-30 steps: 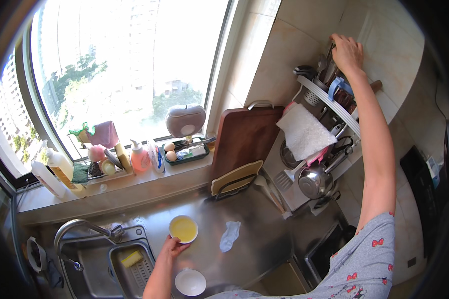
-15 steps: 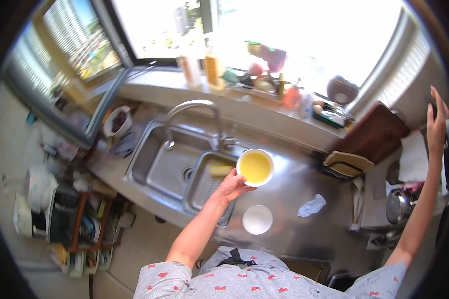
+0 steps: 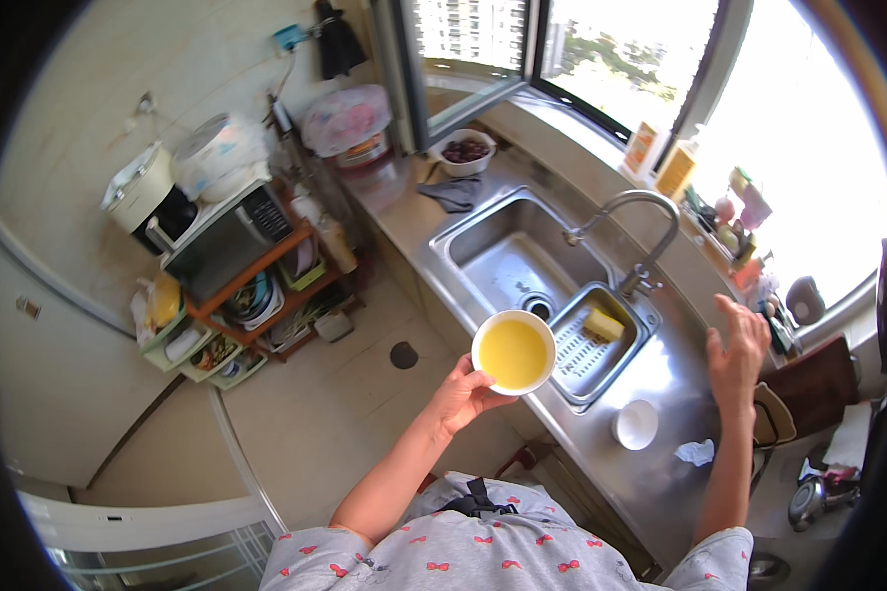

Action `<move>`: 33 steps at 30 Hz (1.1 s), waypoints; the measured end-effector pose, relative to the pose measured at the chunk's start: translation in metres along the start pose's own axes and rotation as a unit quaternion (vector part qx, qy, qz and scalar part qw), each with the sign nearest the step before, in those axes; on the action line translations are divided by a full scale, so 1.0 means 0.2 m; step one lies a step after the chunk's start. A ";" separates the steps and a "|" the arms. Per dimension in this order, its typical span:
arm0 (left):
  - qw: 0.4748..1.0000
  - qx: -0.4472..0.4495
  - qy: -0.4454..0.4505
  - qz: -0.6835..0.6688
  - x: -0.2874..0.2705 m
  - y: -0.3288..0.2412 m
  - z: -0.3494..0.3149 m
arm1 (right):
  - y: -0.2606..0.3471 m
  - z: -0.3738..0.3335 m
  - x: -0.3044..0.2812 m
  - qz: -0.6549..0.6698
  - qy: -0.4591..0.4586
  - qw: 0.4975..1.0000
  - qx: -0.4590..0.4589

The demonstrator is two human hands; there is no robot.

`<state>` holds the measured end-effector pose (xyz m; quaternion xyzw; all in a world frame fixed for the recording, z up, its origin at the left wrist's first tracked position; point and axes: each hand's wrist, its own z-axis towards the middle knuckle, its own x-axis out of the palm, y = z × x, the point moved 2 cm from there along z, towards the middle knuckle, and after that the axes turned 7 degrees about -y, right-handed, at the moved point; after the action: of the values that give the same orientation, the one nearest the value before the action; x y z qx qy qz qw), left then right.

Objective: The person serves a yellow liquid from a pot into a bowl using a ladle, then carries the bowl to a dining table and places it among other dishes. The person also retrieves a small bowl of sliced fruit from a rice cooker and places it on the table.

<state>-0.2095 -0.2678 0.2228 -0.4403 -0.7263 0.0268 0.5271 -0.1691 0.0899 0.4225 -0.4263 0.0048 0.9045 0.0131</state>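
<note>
My left hand grips the rim of a white bowl filled with yellow liquid, thumb on the near edge. The bowl is held level in the air, in front of the sink's near edge. Raised over the right part of the counter, my right hand has its fingers apart and nothing in it. Below and left of that hand, an empty white bowl stands on the steel counter, with a crumpled pale tissue beside it.
The steel sink has a faucet and a drainer basket holding a yellow sponge. A bowl of dark fruit stands near the open window. To the left, a wooden rack carries a microwave. Cutting boards lean at the right.
My view has swung left, bringing the rack and floor into sight. The bowl of yellow liquid stays in my left hand. My right hand has come inward from the far right.
</note>
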 end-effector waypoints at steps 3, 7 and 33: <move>0.997 0.048 -0.051 -0.007 -0.27 -0.16 -0.32 | 0.47 -0.07 0.18 0.072 0.027 0.996 -0.044; 0.988 0.116 -0.103 -0.016 -0.62 -0.33 -0.73 | 1.02 -0.20 0.40 0.151 0.075 0.978 -0.120; 0.858 0.343 -0.300 -0.234 -1.21 -1.12 -0.96 | 1.59 0.76 3.27 0.148 0.345 0.924 0.072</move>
<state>-0.1807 -0.6484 0.2407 -0.0188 -0.8758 0.2812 0.3918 -0.7104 -0.2113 0.0134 -0.7041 0.1372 0.6906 -0.0928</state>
